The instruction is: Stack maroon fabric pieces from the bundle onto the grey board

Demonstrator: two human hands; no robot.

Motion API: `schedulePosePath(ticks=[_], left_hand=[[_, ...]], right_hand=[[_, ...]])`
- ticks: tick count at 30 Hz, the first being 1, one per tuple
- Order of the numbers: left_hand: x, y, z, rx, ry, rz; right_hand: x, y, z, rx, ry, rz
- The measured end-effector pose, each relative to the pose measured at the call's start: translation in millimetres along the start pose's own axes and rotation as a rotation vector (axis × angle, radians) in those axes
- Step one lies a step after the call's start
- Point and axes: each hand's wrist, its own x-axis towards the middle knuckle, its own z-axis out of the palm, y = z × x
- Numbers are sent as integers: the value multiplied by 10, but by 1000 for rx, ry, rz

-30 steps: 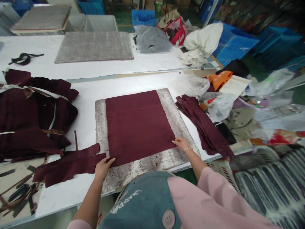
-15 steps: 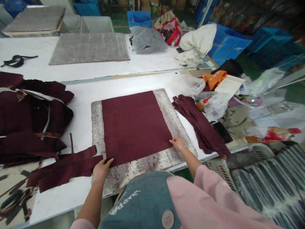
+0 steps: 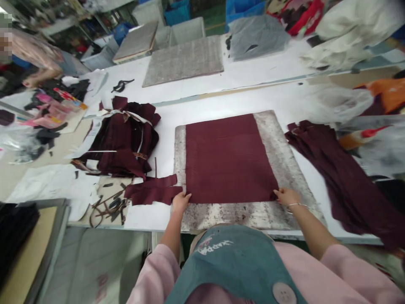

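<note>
A maroon fabric panel (image 3: 228, 160) lies flat on a worn, stained grey board (image 3: 280, 143) in front of me. My left hand (image 3: 181, 201) pinches the panel's near left corner between thumb and fingers. At the near right corner, my right hand (image 3: 287, 197), with a bracelet at the wrist, grips the fabric, and the edge there is slightly curled. Several maroon strips (image 3: 153, 191) lie beside my left hand. A longer bunch of maroon strips (image 3: 335, 173) rests to the right of the board.
At left stands a tied bundle of maroon pieces (image 3: 118, 141), with dark scraps (image 3: 115, 204) nearer me. A grey board (image 3: 185, 59) and a grey plastic bag (image 3: 257, 37) lie across the table. On the right is a red-tipped bottle (image 3: 357, 137). Another person's arm (image 3: 44, 74) shows far left.
The camera view has swung left, so the panel and board appear farther right, and a co-worker has come into view. Both hands stay at the panel's near corners.
</note>
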Motion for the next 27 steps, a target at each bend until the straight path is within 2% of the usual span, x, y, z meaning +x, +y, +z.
schedulePosePath(ticks=[15, 27], left_hand=[[-39, 35, 12, 7, -10, -13], [-42, 71, 1, 140, -4, 5]], right_hand=[[105, 5, 93, 5, -22, 39], [19, -72, 56, -69, 56, 17]])
